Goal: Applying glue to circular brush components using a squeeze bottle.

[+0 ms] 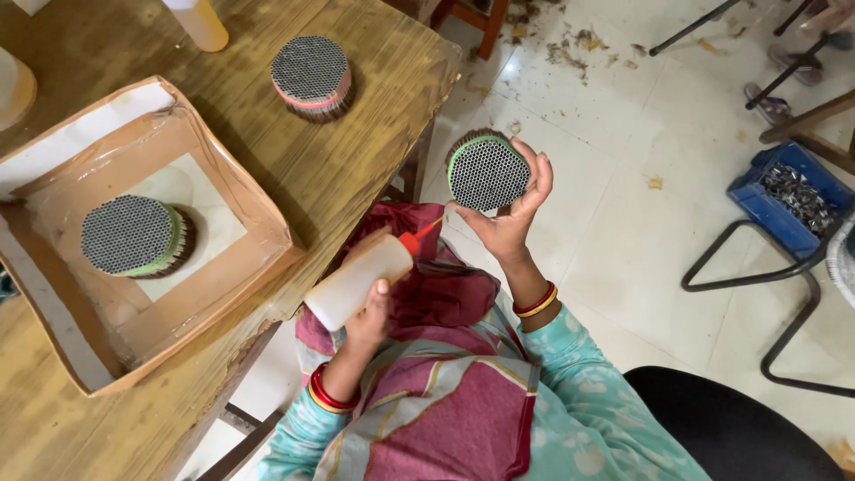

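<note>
My right hand (512, 218) holds a round bundle of thin tubes (487, 171) upright over the floor, its honeycomb face toward me and a green band around it. In my left hand (367, 316) is a white squeeze bottle (356, 281) with a red nozzle (419, 236). The nozzle tip points at the lower edge of the bundle, close to my right palm. Both hands are over my lap, just off the table's right edge.
The wooden table (356, 151) carries a shallow cardboard tray (240, 267) holding a green-banded bundle (134, 236), a pink-banded bundle (312, 76) and a yellow bottle (200, 22). On the tiled floor are a blue crate (784, 196), metal chair legs (784, 330) and litter.
</note>
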